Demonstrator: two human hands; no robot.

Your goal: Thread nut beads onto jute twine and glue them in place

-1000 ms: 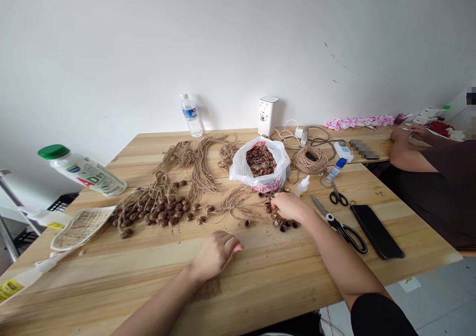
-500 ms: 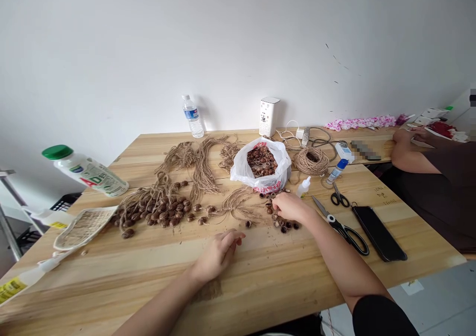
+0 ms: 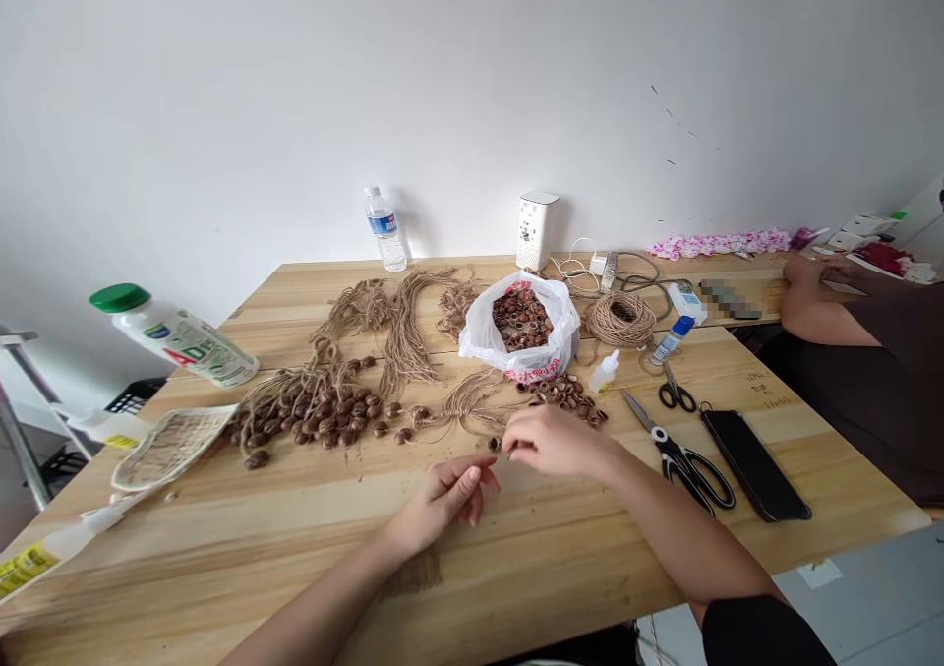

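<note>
My left hand hangs just above the bare wood near the front of the table, its fingers loosely bent and apart, with nothing seen in them. Close to its right, my right hand has its fingers pinched together; what they hold, if anything, is hidden. A single hollow brown nut shell lies by the right fingertips. Behind that hand spreads a pile of open half shells. Left of it is a knotted bundle of twine.
Shells fill a white plastic bag. Corded brown nuts and twine strands lie left. Right are a twine coil, glue bottle, large scissors, small scissors and phone. Another person's arm rests far right.
My right hand has left the shell pile and moved left and nearer, up to my left hand. The left hand has shifted slightly right, its fingers spread a little more.
</note>
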